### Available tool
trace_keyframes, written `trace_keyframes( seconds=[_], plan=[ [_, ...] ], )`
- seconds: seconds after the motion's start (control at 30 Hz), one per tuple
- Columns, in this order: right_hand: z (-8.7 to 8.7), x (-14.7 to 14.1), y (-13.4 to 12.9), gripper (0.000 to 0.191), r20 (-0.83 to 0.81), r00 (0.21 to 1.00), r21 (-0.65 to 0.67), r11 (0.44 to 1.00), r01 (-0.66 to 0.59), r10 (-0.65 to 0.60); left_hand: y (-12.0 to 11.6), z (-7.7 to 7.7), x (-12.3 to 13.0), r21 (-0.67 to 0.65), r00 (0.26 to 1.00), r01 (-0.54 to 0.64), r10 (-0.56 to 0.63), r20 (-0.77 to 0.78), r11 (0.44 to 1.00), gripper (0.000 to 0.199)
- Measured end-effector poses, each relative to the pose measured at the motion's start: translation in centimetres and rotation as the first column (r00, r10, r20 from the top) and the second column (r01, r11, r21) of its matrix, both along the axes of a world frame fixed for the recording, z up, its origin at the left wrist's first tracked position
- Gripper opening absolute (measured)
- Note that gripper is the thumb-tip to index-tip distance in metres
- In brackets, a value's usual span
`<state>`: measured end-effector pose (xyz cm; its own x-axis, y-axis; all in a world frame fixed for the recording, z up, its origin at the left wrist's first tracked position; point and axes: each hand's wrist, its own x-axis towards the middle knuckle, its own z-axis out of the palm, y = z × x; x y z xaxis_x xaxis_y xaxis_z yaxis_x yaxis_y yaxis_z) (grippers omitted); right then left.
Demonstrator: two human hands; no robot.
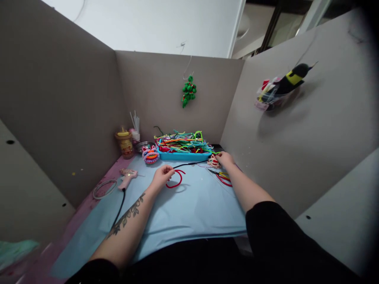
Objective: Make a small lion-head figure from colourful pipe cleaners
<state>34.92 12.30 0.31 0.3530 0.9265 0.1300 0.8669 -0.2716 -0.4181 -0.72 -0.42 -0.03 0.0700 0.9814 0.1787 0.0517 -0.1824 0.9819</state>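
Observation:
My left hand point(162, 176) is closed in a pinch above the blue table cover, on a curled red pipe cleaner point(179, 182) that hangs in a loop from the fingertips. Beyond those fingers a thin black strand point(191, 163) runs to the right. My right hand point(226, 159) is closed beside a small red and white figure point(213, 161). Its fingertips are close together, near the end of a green strand; what they grip is too small to tell. Just in front of the right hand lie yellow-handled pliers point(222, 174) and a red coil point(224, 181).
A blue tray point(183, 156) heaped with coloured pipe cleaners stands at the back. A multicoloured figure point(151, 155), a metal bowl point(145, 146) and a cup point(124, 145) are left of it. A pink glue gun point(128, 177) lies at left. Grey panels point(166, 90) enclose the table.

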Motion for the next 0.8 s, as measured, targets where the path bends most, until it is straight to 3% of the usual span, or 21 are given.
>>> trace_keyframes(
  seconds=[0.23,0.47,0.63,0.8],
  plan=[
    [1.1,-0.4,0.7,0.021,0.081,0.992,-0.009,0.996,-0.092,0.092,0.2,-0.4,0.0,0.003,0.999,0.019,-0.019,-0.038,1.000,0.033],
    [4.1,2.8,0.6,0.015,0.119,0.979,0.017,0.985,-0.169,0.166,0.5,-0.6,-0.1,0.015,1.000,0.002,-0.002,-0.016,1.000,0.034],
    [2.9,2.1,0.2,0.012,0.093,0.977,-0.021,0.982,-0.190,0.191,0.2,-0.3,0.3,0.015,0.998,0.051,-0.050,-0.047,0.999,0.033],
    [1.5,0.2,0.9,0.011,0.039,0.989,0.018,0.989,-0.146,0.145,0.0,-0.3,0.0,0.008,0.998,0.018,-0.018,-0.056,1.000,0.033]
  ],
)
